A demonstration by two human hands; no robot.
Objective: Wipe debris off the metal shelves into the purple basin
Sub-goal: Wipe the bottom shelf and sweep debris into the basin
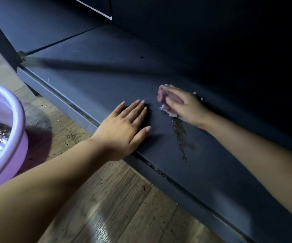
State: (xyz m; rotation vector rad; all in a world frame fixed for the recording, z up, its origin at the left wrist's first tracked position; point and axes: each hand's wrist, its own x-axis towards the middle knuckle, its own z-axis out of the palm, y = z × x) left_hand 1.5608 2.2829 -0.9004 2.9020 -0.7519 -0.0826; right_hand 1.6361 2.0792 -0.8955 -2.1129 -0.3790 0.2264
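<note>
A dark grey metal shelf (92,81) runs low across the view. My right hand (185,106) presses a pink and white cloth (166,99) flat on it, fingers spread over the cloth. A streak of dark debris (181,135) lies on the shelf just in front of that hand. My left hand (124,127) rests flat on the shelf near its front edge, fingers straight, holding nothing. The purple basin (17,123) stands on the floor at the left, with dark debris inside it.
A wooden floor (120,199) with scattered crumbs lies in front of the shelf. An upright shelf post (1,41) rises at the far left. The shelf's back panel (212,32) is in deep shadow. More debris sits along the shelf's front lip (157,170).
</note>
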